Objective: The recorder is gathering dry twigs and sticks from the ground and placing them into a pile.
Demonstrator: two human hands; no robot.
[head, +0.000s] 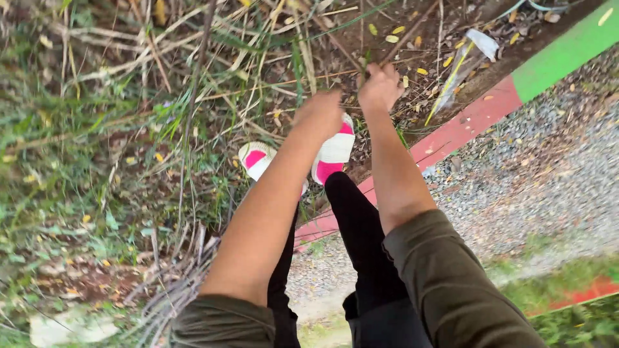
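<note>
Head view: a person bends over a weedy verge, both bare arms stretched down toward a tangle of dry stalks and green grass blades. The left hand is curled into a loose fist among the stems; whether its fingers hold a stem cannot be told. The right hand has its fingers closed around a thin stalk that rises from the leaf-strewn soil just above it. Both sleeves, olive green, are pushed up past the elbows. Below the hands stand the person's two feet in two white slippers with pink bands, one beside the other, on the soil at the edge of a painted kerb, red for most of its run and green at the upper right. One crumpled pale wrapper with a yellow strip lies on the soil near the kerb, right of the right hand. Grey gravel spreads beyond the kerb.
</note>
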